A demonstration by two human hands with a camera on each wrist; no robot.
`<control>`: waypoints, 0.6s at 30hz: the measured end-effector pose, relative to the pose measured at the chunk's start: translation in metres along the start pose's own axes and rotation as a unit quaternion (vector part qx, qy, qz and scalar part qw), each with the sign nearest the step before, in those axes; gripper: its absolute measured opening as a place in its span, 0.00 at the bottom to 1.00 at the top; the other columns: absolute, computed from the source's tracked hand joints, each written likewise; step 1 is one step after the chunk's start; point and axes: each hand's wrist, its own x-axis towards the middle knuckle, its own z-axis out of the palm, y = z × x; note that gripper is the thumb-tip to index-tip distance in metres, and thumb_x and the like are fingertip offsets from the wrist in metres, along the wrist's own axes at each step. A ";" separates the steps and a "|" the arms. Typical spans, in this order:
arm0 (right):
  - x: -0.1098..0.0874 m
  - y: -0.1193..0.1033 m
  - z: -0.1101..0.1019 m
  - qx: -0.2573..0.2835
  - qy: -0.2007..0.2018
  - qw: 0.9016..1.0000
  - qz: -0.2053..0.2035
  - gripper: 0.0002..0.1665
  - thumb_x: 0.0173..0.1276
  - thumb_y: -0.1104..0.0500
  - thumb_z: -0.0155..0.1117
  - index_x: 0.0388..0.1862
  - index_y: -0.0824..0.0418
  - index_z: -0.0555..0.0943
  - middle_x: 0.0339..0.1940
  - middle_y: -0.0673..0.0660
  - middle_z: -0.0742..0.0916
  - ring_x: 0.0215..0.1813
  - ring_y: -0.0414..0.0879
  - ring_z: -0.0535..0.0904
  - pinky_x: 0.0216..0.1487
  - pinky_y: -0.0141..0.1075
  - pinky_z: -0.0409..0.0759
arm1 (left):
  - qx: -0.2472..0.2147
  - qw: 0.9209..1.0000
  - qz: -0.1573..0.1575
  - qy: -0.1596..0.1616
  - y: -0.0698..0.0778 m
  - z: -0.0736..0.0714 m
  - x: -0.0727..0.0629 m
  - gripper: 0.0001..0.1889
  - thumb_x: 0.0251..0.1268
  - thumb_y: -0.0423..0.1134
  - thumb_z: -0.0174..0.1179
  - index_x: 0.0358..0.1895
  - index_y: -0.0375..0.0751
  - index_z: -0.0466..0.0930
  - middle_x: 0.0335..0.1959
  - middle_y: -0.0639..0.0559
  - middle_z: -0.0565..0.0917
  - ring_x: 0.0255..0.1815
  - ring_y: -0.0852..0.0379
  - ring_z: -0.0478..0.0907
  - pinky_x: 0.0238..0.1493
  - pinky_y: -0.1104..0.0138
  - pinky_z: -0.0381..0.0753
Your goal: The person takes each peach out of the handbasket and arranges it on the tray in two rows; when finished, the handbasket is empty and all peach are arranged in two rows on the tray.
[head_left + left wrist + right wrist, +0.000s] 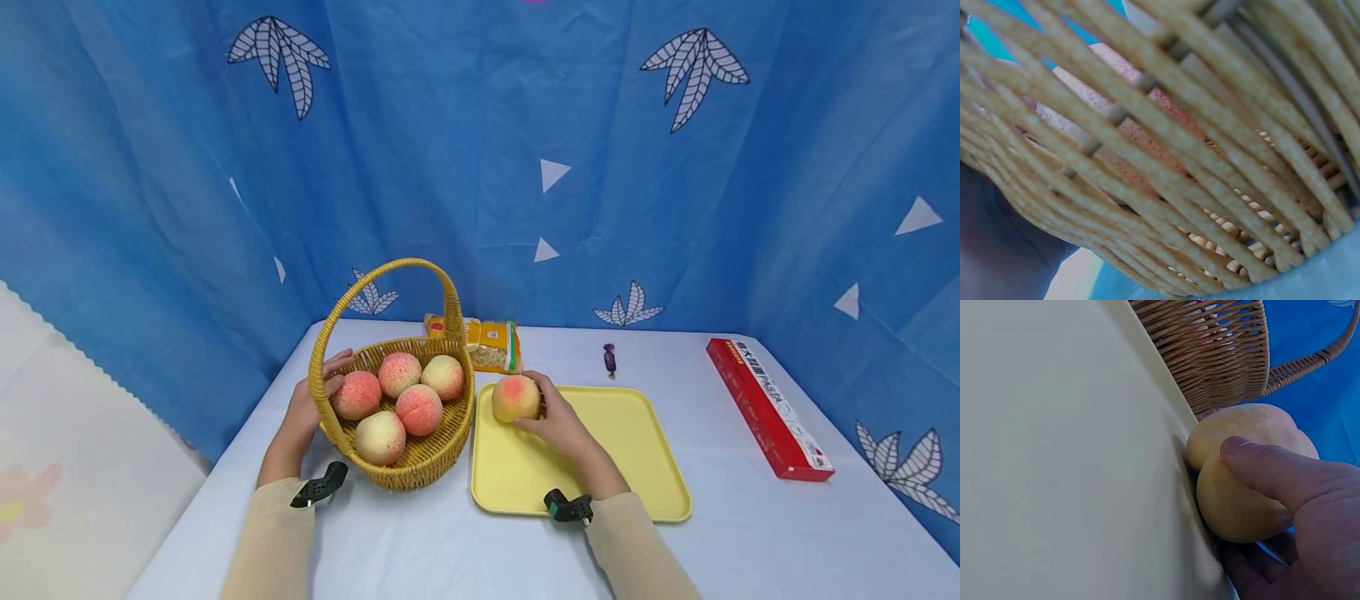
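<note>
In the head view a yellow-pink peach is over the far left corner of the yellow tray. My right hand grips it, thumb on the near side and fingers around the far side. The right wrist view shows the same peach close against the tray surface. To the left, a wicker basket with a tall arched handle holds several peaches, some pink and some pale. My left hand holds the basket's left rim, fingers over the edge. Woven strands of the basket fill the left wrist view.
Behind the basket lies a yellow bag of pasta. A small purple wrapped candy is beyond the tray. On the right side of the white table is a long red pasta box. Blue curtain hangs behind the table.
</note>
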 end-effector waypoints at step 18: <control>0.002 -0.003 -0.004 -0.011 -0.016 1.000 -0.009 0.51 0.64 0.62 0.72 0.80 0.54 0.55 0.74 0.63 0.70 0.71 0.62 0.72 0.69 0.54 0.74 | -0.011 1.000 0.005 0.005 0.003 0.002 0.001 0.25 0.77 0.45 0.52 0.70 0.38 0.71 0.78 0.47 0.65 0.82 0.47 0.52 0.79 0.43 0.50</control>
